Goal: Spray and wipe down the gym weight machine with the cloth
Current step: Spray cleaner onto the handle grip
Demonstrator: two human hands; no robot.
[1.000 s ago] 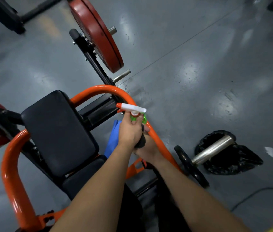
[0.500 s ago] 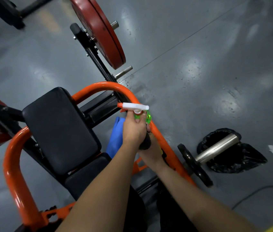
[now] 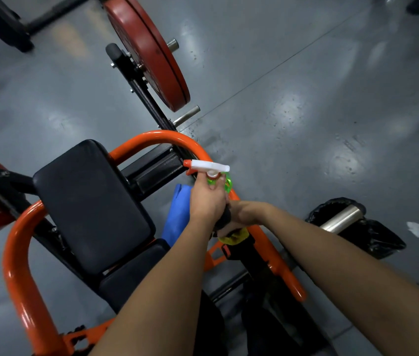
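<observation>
The left hand [image 3: 209,200] has its grip closed round a green spray bottle [image 3: 209,167], nozzle pointing toward the black pad [image 3: 92,201]. The right hand [image 3: 245,214] has its grip wrapped round a black handle [image 3: 222,220] on the weight machine's orange frame [image 3: 167,136]. A blue cloth [image 3: 177,214] hangs just beside the left hand.

We see dim, cool light here. Overhead lamps leave soft white glare patches on the glossy floor [image 3: 293,104] at upper right. Wide-angle distortion bends the frame edges, and the corners blur slightly.
</observation>
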